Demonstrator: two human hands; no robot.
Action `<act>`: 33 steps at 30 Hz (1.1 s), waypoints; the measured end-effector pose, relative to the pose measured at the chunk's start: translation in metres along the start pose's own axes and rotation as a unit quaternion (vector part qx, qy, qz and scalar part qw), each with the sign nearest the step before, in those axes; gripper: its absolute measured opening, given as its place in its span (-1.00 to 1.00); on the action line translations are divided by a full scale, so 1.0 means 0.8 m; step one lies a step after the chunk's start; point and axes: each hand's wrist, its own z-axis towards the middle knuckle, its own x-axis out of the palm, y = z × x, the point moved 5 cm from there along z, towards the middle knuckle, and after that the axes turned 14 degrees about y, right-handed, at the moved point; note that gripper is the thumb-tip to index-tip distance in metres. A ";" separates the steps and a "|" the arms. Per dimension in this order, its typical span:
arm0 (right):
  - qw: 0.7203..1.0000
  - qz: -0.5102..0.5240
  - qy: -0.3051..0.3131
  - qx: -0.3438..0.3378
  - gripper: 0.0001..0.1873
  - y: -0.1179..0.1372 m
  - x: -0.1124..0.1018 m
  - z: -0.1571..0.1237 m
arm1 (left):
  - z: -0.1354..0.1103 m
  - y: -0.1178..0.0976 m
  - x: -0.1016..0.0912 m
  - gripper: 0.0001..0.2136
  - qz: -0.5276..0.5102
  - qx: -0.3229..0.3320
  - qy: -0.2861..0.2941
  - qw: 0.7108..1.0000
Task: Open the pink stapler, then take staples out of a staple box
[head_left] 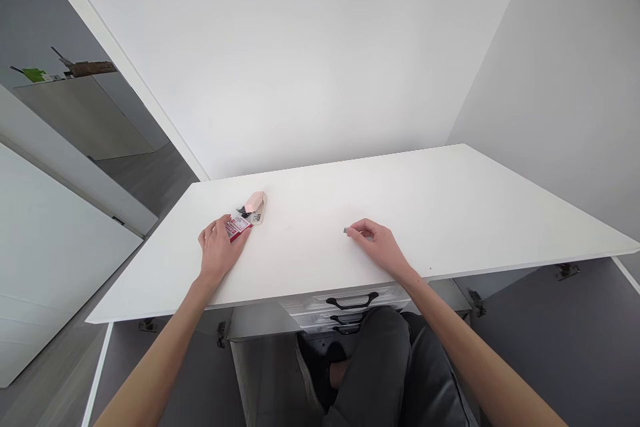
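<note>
My left hand rests on the white desk with its fingers closed over a small red and white card or packet. Just beyond it lies a pale pink case with dark bits beside it. My right hand sits near the desk's middle, fingertips pinching a tiny grey object against the surface. The two hands are well apart.
A white drawer unit with black handles stands under the desk in front of my knee. White walls close the back and right. To the left a grey floor and a cabinet with clutter on top.
</note>
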 end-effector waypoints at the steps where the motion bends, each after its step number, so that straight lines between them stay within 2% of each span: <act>1: 1.000 0.000 0.000 0.000 -0.64 0.000 0.000 0.000 | 0.000 0.000 0.000 -0.38 -0.001 -0.001 0.000 1.000; 9: 1.000 -0.017 0.006 -0.004 -0.67 0.000 0.002 0.001 | -0.003 -0.003 -0.004 -0.40 -0.018 0.010 -0.004 1.000; 14: 1.000 -0.027 0.013 -0.003 -0.69 0.001 0.003 0.000 | -0.016 -0.020 -0.013 -0.41 -0.036 0.052 -0.023 0.998; 18: 1.000 -0.027 0.013 0.000 -0.69 0.002 0.004 0.000 | -0.039 -0.047 -0.019 -0.44 -0.069 0.103 -0.028 0.992; 24: 0.998 -0.046 0.033 -0.017 -0.66 0.004 0.007 0.001 | -0.067 -0.100 -0.010 -0.47 -0.102 0.183 0.038 0.977; 29: 0.995 -0.050 0.073 -0.036 -0.68 0.012 0.010 -0.001 | -0.067 -0.140 0.014 -0.40 -0.145 0.215 0.073 0.963; 33: 0.993 -0.033 0.101 -0.048 -0.69 0.016 0.011 -0.002 | -0.054 -0.172 0.036 -0.30 -0.224 0.227 0.088 0.944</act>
